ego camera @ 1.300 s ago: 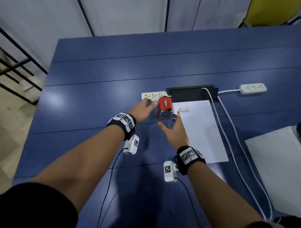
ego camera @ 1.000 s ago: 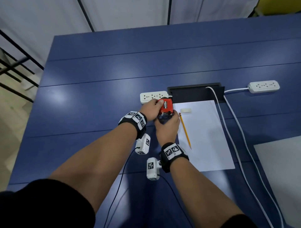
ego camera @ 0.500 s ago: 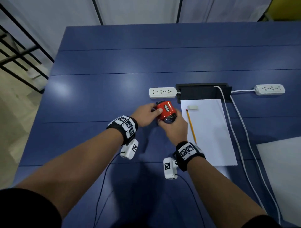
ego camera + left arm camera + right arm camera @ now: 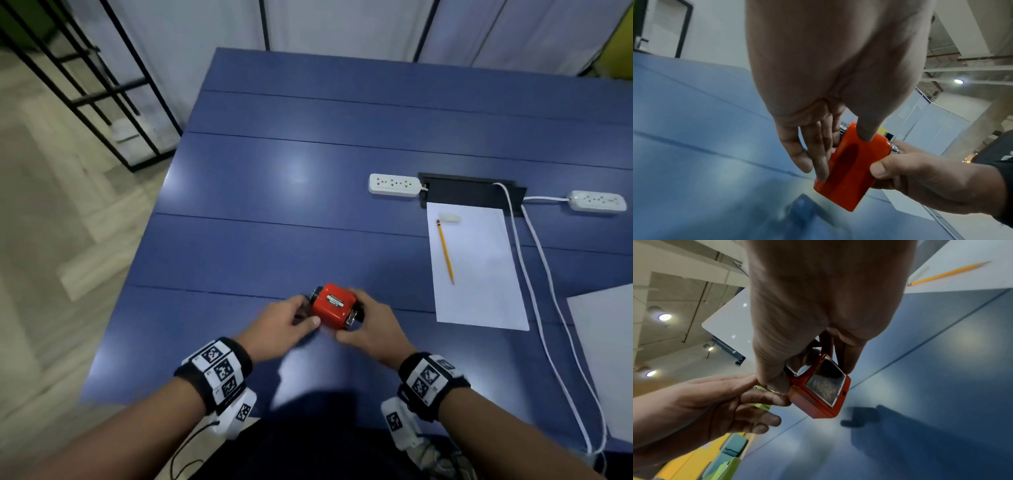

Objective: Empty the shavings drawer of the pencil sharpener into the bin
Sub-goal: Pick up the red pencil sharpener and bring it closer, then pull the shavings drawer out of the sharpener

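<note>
The red pencil sharpener (image 4: 331,305) is held just above the blue table (image 4: 274,205), near its front edge. My left hand (image 4: 308,317) pinches its left end, thumb on the red casing (image 4: 851,168) and fingers (image 4: 818,154) along the side. My right hand (image 4: 356,325) grips the other end by the metal parts. In the right wrist view the clear shavings drawer (image 4: 826,386) sits closed in the red body (image 4: 813,405), with grey shavings inside. No bin is in view.
A white sheet (image 4: 476,274) with a yellow pencil (image 4: 445,251) and an eraser (image 4: 449,218) lies to the right. Behind it are a black cable hatch (image 4: 469,188), two power strips (image 4: 394,184) (image 4: 596,201) and white cables (image 4: 534,274). A black metal rack (image 4: 102,85) stands on the floor at left.
Both hands closed on the sharpener beside the paper, lifted it and brought it back towards the table's front edge, away from the paper.
</note>
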{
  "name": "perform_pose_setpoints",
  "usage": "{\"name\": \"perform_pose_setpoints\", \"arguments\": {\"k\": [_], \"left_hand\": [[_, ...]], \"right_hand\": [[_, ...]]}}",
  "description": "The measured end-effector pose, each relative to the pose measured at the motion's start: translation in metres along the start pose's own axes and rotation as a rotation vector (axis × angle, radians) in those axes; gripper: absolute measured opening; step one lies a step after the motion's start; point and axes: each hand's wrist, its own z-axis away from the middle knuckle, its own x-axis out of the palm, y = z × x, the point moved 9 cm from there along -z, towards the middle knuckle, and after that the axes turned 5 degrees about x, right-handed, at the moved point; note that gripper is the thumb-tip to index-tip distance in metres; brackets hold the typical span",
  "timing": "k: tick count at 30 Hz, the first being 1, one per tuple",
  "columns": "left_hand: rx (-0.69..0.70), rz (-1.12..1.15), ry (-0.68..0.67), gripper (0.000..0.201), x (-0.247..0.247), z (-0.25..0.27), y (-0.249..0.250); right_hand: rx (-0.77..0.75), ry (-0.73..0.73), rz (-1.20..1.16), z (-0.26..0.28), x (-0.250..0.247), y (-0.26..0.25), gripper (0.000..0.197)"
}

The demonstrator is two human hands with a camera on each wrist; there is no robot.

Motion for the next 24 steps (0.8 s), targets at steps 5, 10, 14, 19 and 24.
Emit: {"name": "perform_pose_setpoints", "arguments": {"k": [5, 10, 14, 19, 24], "left_hand": [[-0.015, 0.061, 0.049, 0.040, 0.033, 0.048, -0.038], [-0.037, 0.127, 0.040, 0.045, 0.054, 0.077, -0.053], [0.011, 0.094, 0.036, 0.049, 0.053, 0.081, -0.060], [0.113, -0.169, 0.163, 0.088, 0.031, 0.063, -0.064], [0.300, -0.295, -0.039, 0.112, 0.046, 0.026, -0.051]], "right_hand": [[0.035, -0.047, 0.060, 0.025, 0.037, 0.013, 0.078], [0.036, -0.074, 0.130, 0.041, 0.054, 0.019, 0.080], [0.015, -0.090, 0.168, 0.047, 0.055, 0.018, 0.079], [-0.026, -0.175, 0.228, 0.044, 0.056, 0.024, 0.073], [-0.197, -0.165, 0.355, 0.032, 0.054, 0.019, 0.073]]}}
